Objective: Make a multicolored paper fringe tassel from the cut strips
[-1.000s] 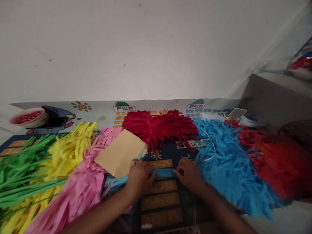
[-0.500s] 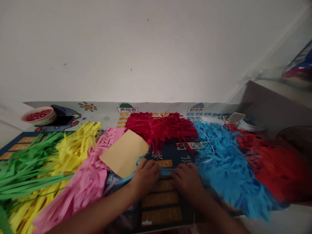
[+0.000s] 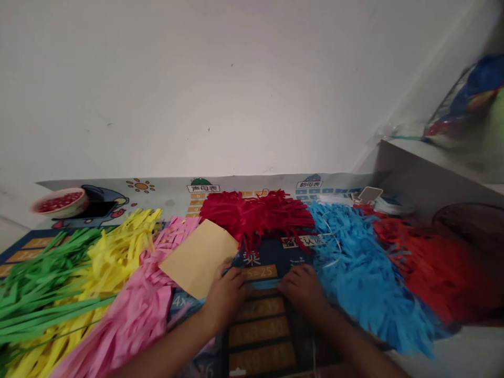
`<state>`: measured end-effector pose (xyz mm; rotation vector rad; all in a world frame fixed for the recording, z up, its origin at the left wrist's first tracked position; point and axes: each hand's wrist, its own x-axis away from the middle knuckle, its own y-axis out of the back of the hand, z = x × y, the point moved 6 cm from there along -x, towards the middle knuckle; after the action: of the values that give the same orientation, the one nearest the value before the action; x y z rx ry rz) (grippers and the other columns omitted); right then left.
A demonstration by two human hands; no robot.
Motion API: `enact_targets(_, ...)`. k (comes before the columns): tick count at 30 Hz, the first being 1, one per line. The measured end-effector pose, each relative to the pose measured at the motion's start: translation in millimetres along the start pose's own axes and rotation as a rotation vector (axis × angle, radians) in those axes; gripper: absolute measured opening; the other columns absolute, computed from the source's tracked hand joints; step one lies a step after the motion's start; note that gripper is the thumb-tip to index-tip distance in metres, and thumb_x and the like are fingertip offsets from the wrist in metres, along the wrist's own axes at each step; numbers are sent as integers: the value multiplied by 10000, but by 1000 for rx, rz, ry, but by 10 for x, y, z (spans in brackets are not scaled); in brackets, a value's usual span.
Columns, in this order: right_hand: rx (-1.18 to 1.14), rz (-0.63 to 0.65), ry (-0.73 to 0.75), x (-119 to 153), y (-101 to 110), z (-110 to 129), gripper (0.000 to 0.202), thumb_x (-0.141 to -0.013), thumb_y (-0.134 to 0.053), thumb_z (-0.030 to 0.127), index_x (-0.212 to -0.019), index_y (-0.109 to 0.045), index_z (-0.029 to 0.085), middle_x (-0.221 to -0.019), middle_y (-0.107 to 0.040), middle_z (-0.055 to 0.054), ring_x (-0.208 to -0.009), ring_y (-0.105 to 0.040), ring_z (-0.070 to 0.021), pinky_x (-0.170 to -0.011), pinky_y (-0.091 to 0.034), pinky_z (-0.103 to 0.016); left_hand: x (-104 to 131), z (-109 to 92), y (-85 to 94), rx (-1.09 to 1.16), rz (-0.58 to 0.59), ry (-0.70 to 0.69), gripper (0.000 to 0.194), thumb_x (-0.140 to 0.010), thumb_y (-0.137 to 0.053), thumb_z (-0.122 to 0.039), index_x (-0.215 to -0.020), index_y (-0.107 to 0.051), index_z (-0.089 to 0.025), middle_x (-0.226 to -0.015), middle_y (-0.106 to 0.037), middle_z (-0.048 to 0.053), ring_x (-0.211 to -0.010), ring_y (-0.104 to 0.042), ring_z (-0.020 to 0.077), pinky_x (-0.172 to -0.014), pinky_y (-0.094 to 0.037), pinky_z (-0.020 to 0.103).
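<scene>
A narrow blue paper strip (image 3: 264, 285) stretches between my two hands, low over the dark printed table mat. My left hand (image 3: 225, 293) is closed on its left end, fingers curled down, beside a tan paper square (image 3: 202, 257). At the other end my right hand (image 3: 303, 287) has its fingers bent over the strip, left of a heap of blue paper fringe (image 3: 358, 262). Both palms and thumbs are mostly hidden. Beyond the hands lies a bundle of dark red fringe (image 3: 255, 212).
Pink (image 3: 129, 299), yellow (image 3: 118, 252) and green fringe (image 3: 43, 273) lie at left, with a bowl of red bits (image 3: 61, 203) and a black phone (image 3: 98, 209) behind. Orange-red fringe (image 3: 429, 262) spreads at right beside a grey panel (image 3: 417, 178). A white wall (image 3: 236, 94) rises behind.
The view has shifted slightly. My left hand has moved a little left, widening the gap between the hands, so more of the blue strip shows. The loop beside my left hand shows less.
</scene>
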<state>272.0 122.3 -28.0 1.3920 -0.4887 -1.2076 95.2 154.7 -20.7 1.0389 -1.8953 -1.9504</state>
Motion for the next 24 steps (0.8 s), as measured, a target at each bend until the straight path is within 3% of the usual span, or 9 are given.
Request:
enact_targets(6, -209, 82, -171, 41, -13, -319, 58, -866, -683, 258, -811, -691, 243, -852, -677, -1, -863, -564, -190, -778, -296, -344, 40, 111, 104, 250, -55, 150, 68, -816, -715, -313, -765, -711, -267, -790, -698, -19, -829, -567, 191, -850, -299, 420)
enact_targets(10, -269, 189, -251, -47, -22, -335, 81, -877, -656, 245, -798, -671, 231, -844, -659, 6, -871, -560, -191, -804, -298, -350, 11, 106, 97, 262, -30, 263, 127, -832, -682, -305, -725, -701, -240, -774, -684, 3, -827, -564, 212, -837, -301, 436)
enact_targets(17, -157, 289, -347, -158, -20, -324, 94, -833, -670, 217, -742, -647, 207, -789, -637, 4, -823, -551, -190, -740, -301, -327, -51, 128, -23, 210, 59, 392, 73, -807, -666, -262, -746, -676, -223, -825, -655, 23, -858, -534, 225, -839, -316, 433)
enact_targets(20, -108, 195, -289, -151, 6, -291, 57, -803, -708, 184, -799, -659, 213, -835, -654, -9, -832, -551, -196, -748, -305, -334, -62, 80, -22, 155, 44, 308, 32, -799, -694, -253, -824, -676, -257, -867, -657, 4, -897, -524, 223, -899, -292, 459)
enact_targets(24, -30, 21, 59, -84, 49, -96, 64, -839, -718, 243, -849, -692, 301, -905, -693, 22, -923, -534, -203, -878, -252, -403, -68, -150, -15, 1, 64, -16, 53, -850, -661, -307, -900, -672, -294, -895, -656, -14, -990, -496, 233, -1016, -177, 509)
